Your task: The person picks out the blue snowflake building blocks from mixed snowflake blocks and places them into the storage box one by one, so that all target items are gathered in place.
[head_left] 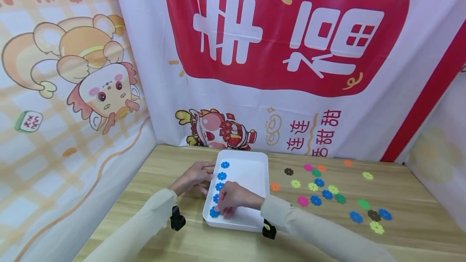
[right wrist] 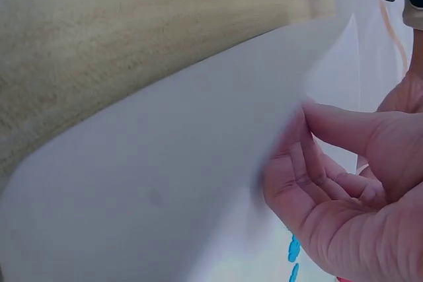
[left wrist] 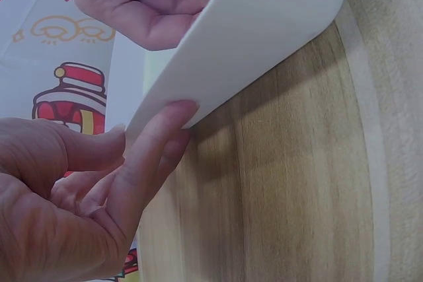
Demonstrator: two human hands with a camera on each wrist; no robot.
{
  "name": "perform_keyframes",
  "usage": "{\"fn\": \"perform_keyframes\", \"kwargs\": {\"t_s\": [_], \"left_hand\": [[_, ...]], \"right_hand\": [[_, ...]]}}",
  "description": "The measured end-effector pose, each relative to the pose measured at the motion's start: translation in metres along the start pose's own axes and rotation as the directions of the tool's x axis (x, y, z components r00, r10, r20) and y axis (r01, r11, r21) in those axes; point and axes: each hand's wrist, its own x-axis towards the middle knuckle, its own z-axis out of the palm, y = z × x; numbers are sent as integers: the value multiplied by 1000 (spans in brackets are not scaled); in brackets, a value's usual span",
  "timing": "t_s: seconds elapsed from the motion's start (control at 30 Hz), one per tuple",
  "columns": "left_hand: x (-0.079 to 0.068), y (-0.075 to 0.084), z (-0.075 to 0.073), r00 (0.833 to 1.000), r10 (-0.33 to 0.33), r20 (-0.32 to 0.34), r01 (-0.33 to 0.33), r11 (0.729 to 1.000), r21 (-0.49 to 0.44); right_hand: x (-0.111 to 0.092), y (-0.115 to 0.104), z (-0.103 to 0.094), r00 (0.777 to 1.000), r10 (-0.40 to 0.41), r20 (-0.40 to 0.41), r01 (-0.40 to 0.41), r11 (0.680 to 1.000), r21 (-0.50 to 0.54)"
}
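Note:
A white tray (head_left: 251, 225) lies on the wooden table with a column of several blue notched plastic discs (head_left: 221, 176) along its left side. My left hand (head_left: 194, 178) holds the tray's left rim; in the left wrist view the thumb is at the edge and a finger lies against the outer wall. My right hand (head_left: 233, 197) reaches inside over the tray, fingers curled, thumb and fingertips at the nearest blue disc (head_left: 213, 213). That disc is hidden behind the tray wall in the right wrist view. The curled fingers partly cover the middle discs of the column.
Right of the tray, loose notched discs lie scattered on the table: blue (head_left: 316, 200), yellow-green (head_left: 376, 227), pink (head_left: 303, 201), orange (head_left: 275, 187), green (head_left: 364, 204) and brown (head_left: 289, 171). Printed cloths (head_left: 145, 72) hang behind and at the left.

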Motion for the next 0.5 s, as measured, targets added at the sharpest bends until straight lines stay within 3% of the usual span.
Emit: {"fn": "perform_keyframes", "kwargs": {"t_s": [0.2,0.5], "left_hand": [[4,6,3,1000,17,20,-17,1000,8],[4,-1,1,1000,-9,2,9,1000,26]], "right_hand": [[-1,2,-5,999,-8,-31,7,999,-44],[-7,4,-23,994,-109,-26,107,992,-67]]}}
